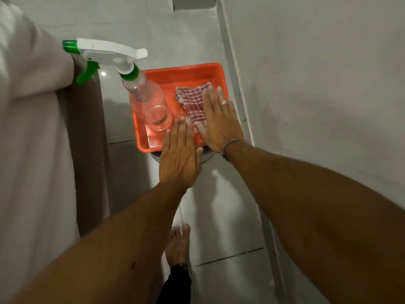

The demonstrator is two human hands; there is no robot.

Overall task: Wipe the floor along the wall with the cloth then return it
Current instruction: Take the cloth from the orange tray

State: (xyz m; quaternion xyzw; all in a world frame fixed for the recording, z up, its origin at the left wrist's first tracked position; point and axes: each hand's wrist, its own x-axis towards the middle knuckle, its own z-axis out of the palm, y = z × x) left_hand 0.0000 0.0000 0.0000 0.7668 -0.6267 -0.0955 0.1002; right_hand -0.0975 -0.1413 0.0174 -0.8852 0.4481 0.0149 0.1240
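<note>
Grey tiled floor (228,218) beside pale wall (317,84) — orange tray (175,74) holds cloth (192,99).

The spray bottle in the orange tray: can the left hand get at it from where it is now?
Probably yes. The left hand hovers flat at the orange tray's near edge, right beside the spray bottle, with nothing between them. The right hand is on the checked cloth, out of the way.
</note>
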